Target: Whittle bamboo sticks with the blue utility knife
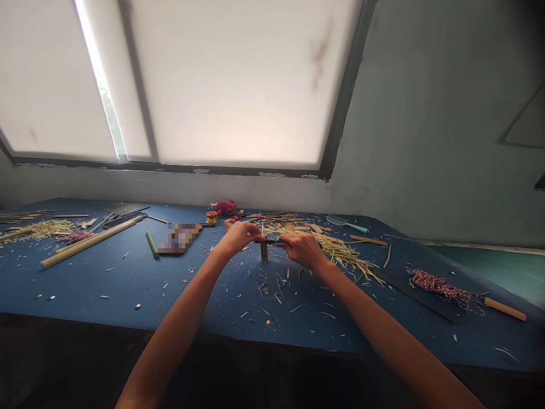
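My left hand point(240, 237) and my right hand point(302, 250) meet above the blue work table point(128, 289). Between them they pinch a slim dark tool with blue marks point(272, 241), possibly a small knife. Its blade is hidden. Directly below stands a short upright bamboo tube point(264, 253), its top close under the tool. Behind my right hand lies a loose pile of thin bamboo strips point(323, 245). Shavings are scattered around both hands.
A long bamboo pole point(89, 243), a green bamboo piece point(151, 245) and a blurred flat object point(179, 237) lie left. Red-and-white twine point(443, 288) rests on a black strip point(413, 294) at right. A pink plush toy point(225, 207) sits by the wall.
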`<state>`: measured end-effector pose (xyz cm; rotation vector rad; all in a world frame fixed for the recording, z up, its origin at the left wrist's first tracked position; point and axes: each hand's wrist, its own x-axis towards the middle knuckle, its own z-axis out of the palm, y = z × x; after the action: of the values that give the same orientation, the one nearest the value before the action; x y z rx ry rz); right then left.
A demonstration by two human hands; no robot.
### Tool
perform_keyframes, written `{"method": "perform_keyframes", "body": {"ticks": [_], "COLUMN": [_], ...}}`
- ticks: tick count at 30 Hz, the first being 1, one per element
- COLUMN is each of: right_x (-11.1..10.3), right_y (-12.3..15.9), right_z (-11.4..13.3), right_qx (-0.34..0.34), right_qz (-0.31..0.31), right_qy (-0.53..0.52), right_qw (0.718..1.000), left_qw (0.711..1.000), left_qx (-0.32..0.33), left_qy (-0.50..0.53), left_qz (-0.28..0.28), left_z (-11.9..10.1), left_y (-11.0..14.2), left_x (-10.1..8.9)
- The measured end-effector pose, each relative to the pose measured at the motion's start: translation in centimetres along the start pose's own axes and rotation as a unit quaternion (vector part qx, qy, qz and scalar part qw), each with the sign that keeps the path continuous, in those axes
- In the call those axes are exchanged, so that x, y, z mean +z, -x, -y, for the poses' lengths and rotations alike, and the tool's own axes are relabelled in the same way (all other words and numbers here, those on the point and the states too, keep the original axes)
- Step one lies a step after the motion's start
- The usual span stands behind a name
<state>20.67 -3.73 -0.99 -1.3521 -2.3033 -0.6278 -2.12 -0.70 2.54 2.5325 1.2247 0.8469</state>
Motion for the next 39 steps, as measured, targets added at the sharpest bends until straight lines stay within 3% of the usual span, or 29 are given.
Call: {"method": "perform_keyframes", "body": {"ticks": [10, 30, 39], "right_x": [0.3, 0.0, 0.3], "right_y": [0.0, 0.3, 0.4], "right_z": [-0.2, -0.1, -0.2], "right_qx": [-0.008, -0.004, -0.014], "right_qz": [-0.006, 0.000, 0.019], "right_qy": [0.000, -0.010, -0.008], "right_qw": [1.000, 1.000, 1.000], "left_qw": [0.997, 0.997, 0.995], "left_qx": [0.034, 0.039, 0.053], "left_qy": [-0.070, -0.048, -0.074], "left_qz": [0.001, 0.039, 0.037], "left_z": [-0.6, -0.4, 0.0], "left_y": [0.1, 0.0, 0.4], "left_x": [0.4, 0.1, 1.1]}}
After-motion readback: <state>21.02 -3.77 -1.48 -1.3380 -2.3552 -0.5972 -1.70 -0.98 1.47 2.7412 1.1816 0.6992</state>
